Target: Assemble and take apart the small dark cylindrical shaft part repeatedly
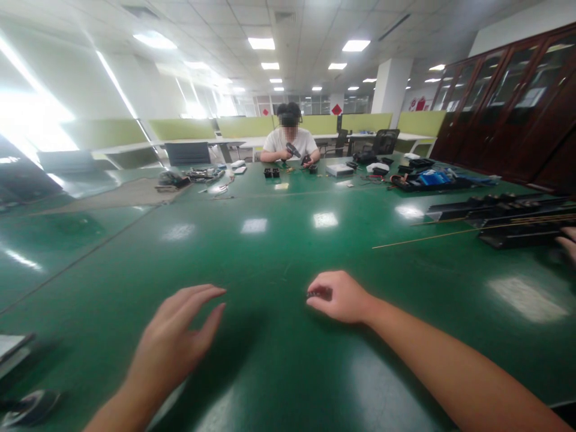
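My right hand (341, 296) rests low over the green tabletop (270, 264), its thumb and fingers closed on a small dark piece (313, 294). Only a short, bumpy-looking edge of that piece shows between the fingertips, too little to tell its kind. To the left, my left hand (177, 330) hovers above the table with nothing in it. Its thumb and fingers are apart, pointing toward the right hand, and its shadow falls on the green surface beside it.
Across the table a person (290, 141) in a white shirt holds a dark tool (292, 150). Black rails (508, 231) and thin yellowish rods (418, 241) lie at right, near another person's hand (567, 243). A blue item (434, 177) sits behind. A round object (36, 405) stands at lower left.
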Tool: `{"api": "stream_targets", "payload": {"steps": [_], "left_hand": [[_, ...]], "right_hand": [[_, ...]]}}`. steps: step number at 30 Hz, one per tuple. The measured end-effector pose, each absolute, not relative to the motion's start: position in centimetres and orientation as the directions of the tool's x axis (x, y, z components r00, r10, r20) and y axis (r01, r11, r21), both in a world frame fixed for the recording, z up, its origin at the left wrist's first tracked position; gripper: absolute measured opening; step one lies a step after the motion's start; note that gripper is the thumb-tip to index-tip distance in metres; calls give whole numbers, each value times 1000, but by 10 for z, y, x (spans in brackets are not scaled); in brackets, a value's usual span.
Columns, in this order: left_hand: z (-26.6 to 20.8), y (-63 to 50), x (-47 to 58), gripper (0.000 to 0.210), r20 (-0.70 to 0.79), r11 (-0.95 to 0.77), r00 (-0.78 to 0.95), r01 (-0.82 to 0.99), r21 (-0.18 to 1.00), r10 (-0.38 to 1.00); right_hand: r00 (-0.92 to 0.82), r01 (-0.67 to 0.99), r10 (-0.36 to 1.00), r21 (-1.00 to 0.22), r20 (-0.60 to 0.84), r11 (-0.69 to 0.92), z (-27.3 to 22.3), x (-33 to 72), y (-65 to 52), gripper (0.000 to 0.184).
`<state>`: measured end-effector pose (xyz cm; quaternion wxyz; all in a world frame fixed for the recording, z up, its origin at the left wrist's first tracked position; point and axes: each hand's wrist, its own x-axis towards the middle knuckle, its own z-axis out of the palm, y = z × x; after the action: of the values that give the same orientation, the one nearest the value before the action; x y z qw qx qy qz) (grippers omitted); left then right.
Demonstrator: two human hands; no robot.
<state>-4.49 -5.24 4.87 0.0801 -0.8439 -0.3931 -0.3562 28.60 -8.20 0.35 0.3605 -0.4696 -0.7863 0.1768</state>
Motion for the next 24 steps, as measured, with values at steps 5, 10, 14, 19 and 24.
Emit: {"api": "stream_targets", "payload": {"steps": [5, 10, 14, 19, 24], "left_hand": [[37, -52, 38, 33, 506, -876, 755, 482, 4, 417], [38, -57, 79, 35, 385, -951, 871, 300, 74, 305], [38, -57, 85, 20, 363, -949, 878, 304, 78, 312], [34, -55, 70, 26, 399, -922, 841, 387, 30, 366], [45, -52, -1, 26, 483, -777, 653, 621, 100, 584]], "right_hand": [[-358, 529, 853, -670, 380, 520, 5, 281, -85, 14], [-362, 437, 865, -756, 348, 487, -1, 280, -82, 23], [-370, 336, 899, -868, 236, 366, -3, 281, -78, 22], [-371, 362, 918, -889, 137, 280, 2, 282, -79, 21], [-386, 430, 917, -859, 104, 278, 7, 286, -80, 25]]}}
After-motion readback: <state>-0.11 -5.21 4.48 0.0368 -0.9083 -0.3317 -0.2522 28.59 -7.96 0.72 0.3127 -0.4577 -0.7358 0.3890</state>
